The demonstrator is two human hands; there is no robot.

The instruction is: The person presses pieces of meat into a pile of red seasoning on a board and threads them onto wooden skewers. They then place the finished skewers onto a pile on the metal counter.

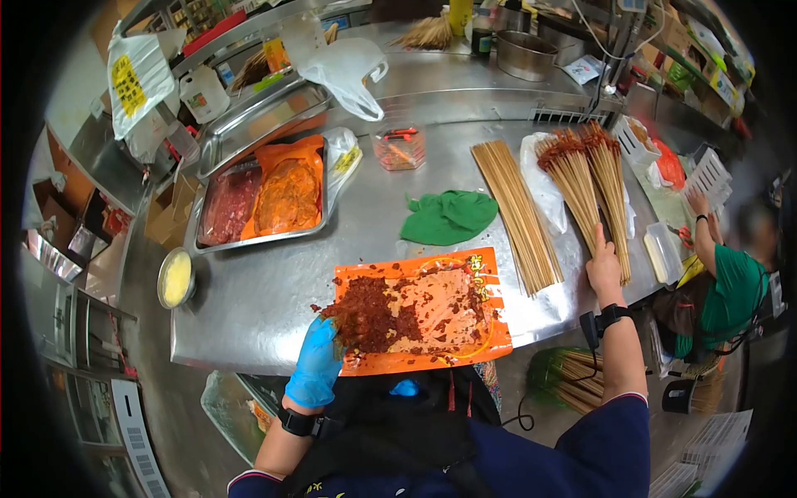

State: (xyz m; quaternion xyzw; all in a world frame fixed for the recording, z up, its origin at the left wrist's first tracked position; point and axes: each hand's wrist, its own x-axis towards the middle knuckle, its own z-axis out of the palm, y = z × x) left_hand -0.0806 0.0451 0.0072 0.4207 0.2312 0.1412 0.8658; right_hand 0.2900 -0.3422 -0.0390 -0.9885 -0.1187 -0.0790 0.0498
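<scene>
My left hand (317,358), in a blue glove, is at the left edge of an orange plastic bag (495,332) laid flat on the steel table. Its fingers touch a heap of dark red, chopped meat-like food (369,314) and are partly hidden by it. My bare right hand (607,270) is at the lower ends of a bundle of wooden skewers (576,187), index finger stretched along them and the other fingers curled round the ends. Red food coats the far tips. A second coated bundle (610,191) lies to its right; plain skewers (516,216) lie to its left.
A green cloth (449,217) lies behind the bag. A steel tray (203,246) with bagged meat stands left, near a bowl (189,282) of yellow food. A clear tub (398,148) is farther back. A person in green (730,295) works at right.
</scene>
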